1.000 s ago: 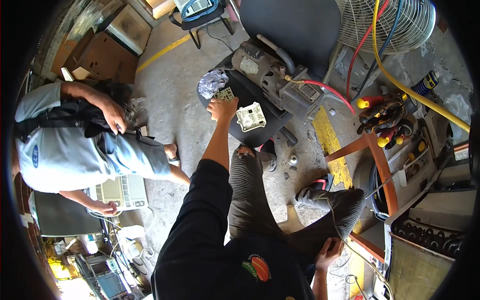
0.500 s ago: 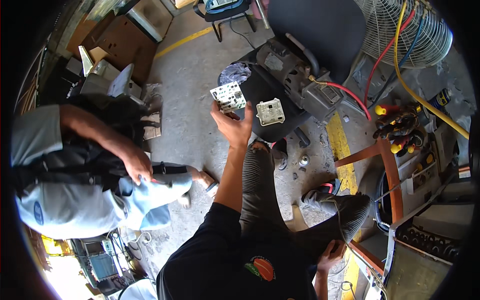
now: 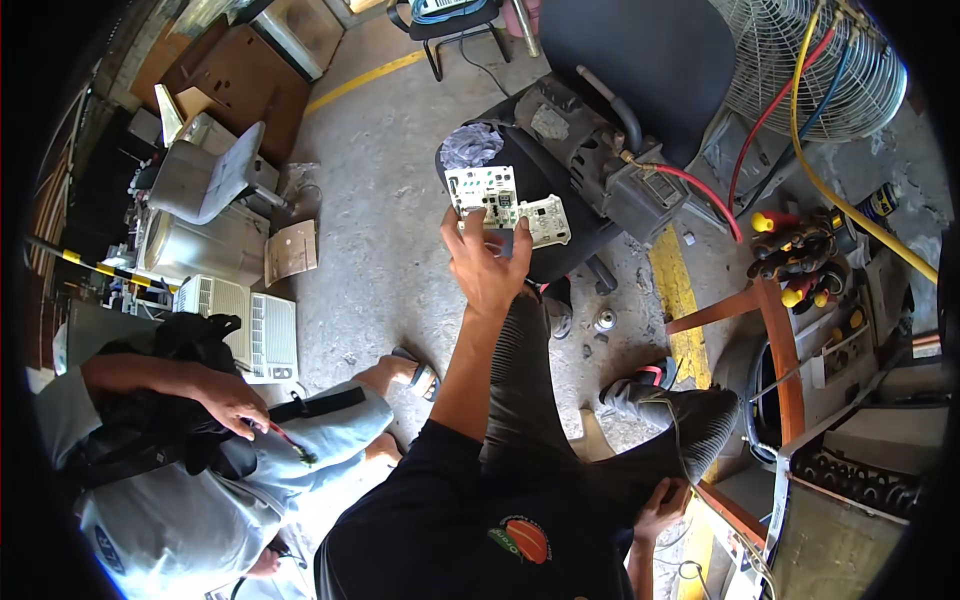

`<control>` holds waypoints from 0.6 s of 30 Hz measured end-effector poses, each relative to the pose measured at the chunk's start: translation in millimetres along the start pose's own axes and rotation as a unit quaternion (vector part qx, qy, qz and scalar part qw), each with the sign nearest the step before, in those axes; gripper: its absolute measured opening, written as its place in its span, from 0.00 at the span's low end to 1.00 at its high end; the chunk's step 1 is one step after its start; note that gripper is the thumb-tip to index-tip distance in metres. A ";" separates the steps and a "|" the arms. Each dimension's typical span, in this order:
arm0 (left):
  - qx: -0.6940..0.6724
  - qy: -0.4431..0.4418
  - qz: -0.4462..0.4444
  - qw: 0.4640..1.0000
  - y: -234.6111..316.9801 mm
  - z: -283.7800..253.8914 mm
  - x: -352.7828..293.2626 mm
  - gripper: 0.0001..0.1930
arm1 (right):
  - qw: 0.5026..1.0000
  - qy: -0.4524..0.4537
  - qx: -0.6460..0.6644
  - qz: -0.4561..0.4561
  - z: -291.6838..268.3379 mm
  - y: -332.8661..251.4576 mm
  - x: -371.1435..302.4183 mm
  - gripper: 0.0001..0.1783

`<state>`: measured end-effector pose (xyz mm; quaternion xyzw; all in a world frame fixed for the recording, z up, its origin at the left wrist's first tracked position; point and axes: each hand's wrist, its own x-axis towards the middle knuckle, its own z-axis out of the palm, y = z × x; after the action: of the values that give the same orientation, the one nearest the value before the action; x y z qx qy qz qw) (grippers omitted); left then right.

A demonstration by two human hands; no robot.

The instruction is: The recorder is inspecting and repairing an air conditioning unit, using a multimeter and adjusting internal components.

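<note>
Facing upward: held board point(image 3: 487, 184), axis unclear

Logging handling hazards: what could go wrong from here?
1. Drop: only the left hand grips the upper circuit board; the right hand is down by the thigh, so a slip might send it to the floor.
2. Knock: it overlaps the second board in this view; the gap is unclear, so they could scrape.
3. Static: bare fingers touch the board, so a discharge might harm components.
</note>
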<state>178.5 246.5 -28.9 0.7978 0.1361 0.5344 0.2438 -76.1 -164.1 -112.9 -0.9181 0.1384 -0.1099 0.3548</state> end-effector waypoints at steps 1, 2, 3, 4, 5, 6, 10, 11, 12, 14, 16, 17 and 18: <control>-0.001 -0.008 -0.003 1.000 1.6 -0.1 -0.8 0.32 | 1.000 0.003 0.002 -0.001 0.5 -0.6 0.4 0.05; -0.002 -0.016 -0.007 1.000 3.3 -0.2 -1.4 0.31 | 1.000 0.005 0.004 -0.003 1.3 -1.2 0.7 0.05; -0.003 -0.024 -0.010 1.000 5.0 -0.4 -1.9 0.30 | 1.000 0.008 0.005 -0.004 1.8 -1.4 0.7 0.05; -0.003 -0.032 -0.013 0.999 6.7 -0.8 -2.5 0.29 | 1.000 0.011 0.007 -0.005 1.6 -1.1 -0.1 0.05; -0.004 -0.032 -0.013 0.999 8.4 -1.0 -2.2 0.29 | 1.000 0.012 0.007 -0.005 2.0 -0.5 -0.3 0.05; 0.005 -0.043 -0.015 0.999 10.2 -1.8 -2.5 0.29 | 1.000 0.011 0.007 -0.007 2.1 0.4 -0.3 0.05; 0.030 -0.078 -0.022 0.996 18.8 -4.9 -1.2 0.30 | 1.000 0.010 0.007 -0.012 1.7 2.4 0.0 0.05; 0.039 -0.096 -0.035 0.994 22.3 -5.7 0.7 0.30 | 1.000 0.010 0.006 -0.013 1.5 2.0 0.2 0.04; 0.048 -0.114 -0.048 0.991 25.9 -6.6 2.8 0.30 | 1.000 0.009 0.005 -0.014 1.3 1.5 0.4 0.04; 0.066 -0.150 -0.074 0.984 30.5 -7.4 5.3 0.31 | 1.000 0.009 0.003 -0.017 0.9 0.5 0.6 0.04; 0.070 -0.159 -0.076 0.982 30.1 -9.0 6.1 0.31 | 1.000 0.010 0.002 -0.016 0.8 -0.6 0.6 0.05; 0.074 -0.169 -0.078 0.980 29.6 -10.1 6.6 0.31 | 1.000 0.011 0.002 -0.016 0.4 -1.4 0.6 0.06; 0.078 -0.178 -0.079 0.978 29.1 -10.8 7.0 0.31 | 1.000 0.012 0.001 -0.015 0.2 -1.9 0.5 0.07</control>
<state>170.1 227.9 -4.5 0.8835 0.1945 0.3503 0.2427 -75.2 -162.8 -111.7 -0.9184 0.1290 -0.1265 0.3521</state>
